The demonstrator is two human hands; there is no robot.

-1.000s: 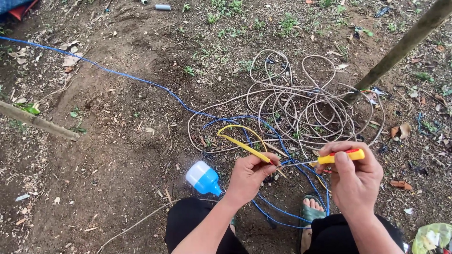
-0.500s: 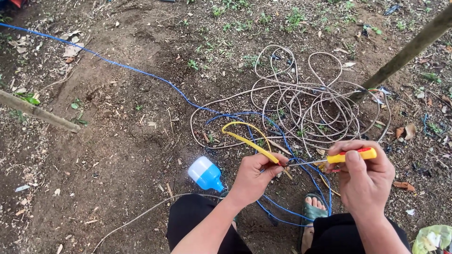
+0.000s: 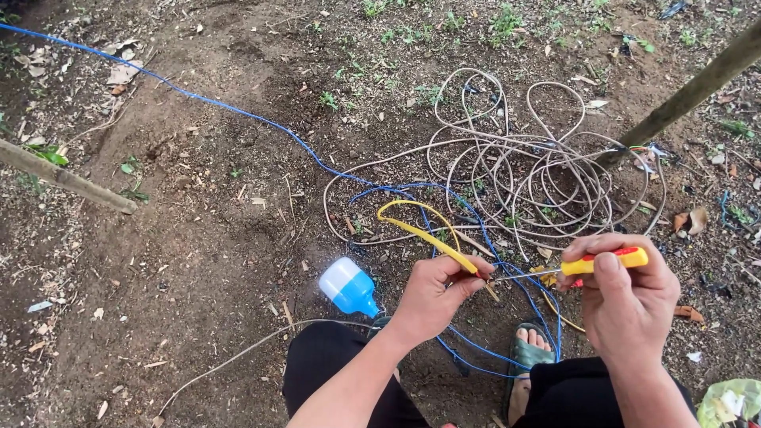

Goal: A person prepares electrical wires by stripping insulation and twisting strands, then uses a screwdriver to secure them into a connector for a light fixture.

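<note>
Where the person squats, the surface is bare brown dirt ground (image 3: pixel 198 238), outdoors, strewn with dry leaves, twigs and small green weeds along the upper edge of the frame. A thin tree trunk (image 3: pixel 697 87) slants across the upper right corner, and a pale wooden stick (image 3: pixel 67 178) lies at the left edge. A blue cable (image 3: pixel 206 99) runs from the upper left corner down toward the centre, where it meets a loose tangle of beige wire (image 3: pixel 523 166) coiled in the upper middle right. A crumpled green and white package (image 3: pixel 733 400) sits in the lower right corner; its print is too small to tell.

In the lower middle, the left hand (image 3: pixel 436 293) has its fingers closed on the end of a yellow wire (image 3: pixel 416 230), which loops up and back just above it. The right hand (image 3: pixel 626 297), lower right, grips a screwdriver (image 3: pixel 598 261) with a yellow and red handle, its metal shaft pointing left to the spot where the left hand pinches the wire. A blue and white light bulb (image 3: pixel 349 287) lies on the dirt just left of the left hand. A foot in a green sandal (image 3: pixel 527 353) shows between the person's dark-trousered knees.
</note>
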